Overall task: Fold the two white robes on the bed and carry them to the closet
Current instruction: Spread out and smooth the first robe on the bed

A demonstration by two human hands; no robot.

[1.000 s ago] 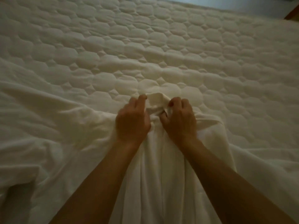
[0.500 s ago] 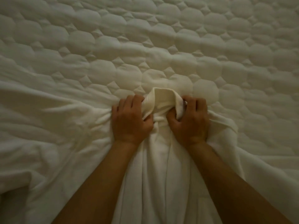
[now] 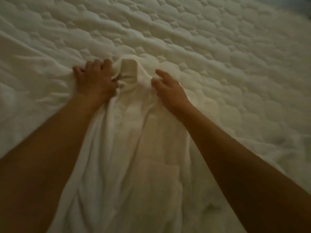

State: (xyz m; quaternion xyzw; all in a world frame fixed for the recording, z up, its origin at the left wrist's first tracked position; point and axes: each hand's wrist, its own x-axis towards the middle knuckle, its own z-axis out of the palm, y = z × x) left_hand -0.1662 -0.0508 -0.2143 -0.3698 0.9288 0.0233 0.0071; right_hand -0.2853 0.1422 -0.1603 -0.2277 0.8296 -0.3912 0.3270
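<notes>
While the left hand (image 3: 94, 82) clutches the robe (image 3: 134, 132), the right hand (image 3: 170, 92) rests slack

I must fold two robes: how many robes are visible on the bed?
1: the robe lies lengthwise, collar beside the left hand. Rumpled cloth at left may be another.

Left hand (image 3: 94, 82) and right hand (image 3: 170, 92) on white robe (image 3: 134, 148)

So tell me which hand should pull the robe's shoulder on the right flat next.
Right, probably. The right hand lies open on that side of the robe, holding nothing. The left hand has its grip bunched on fabric beside the collar, so it can anchor.
</notes>
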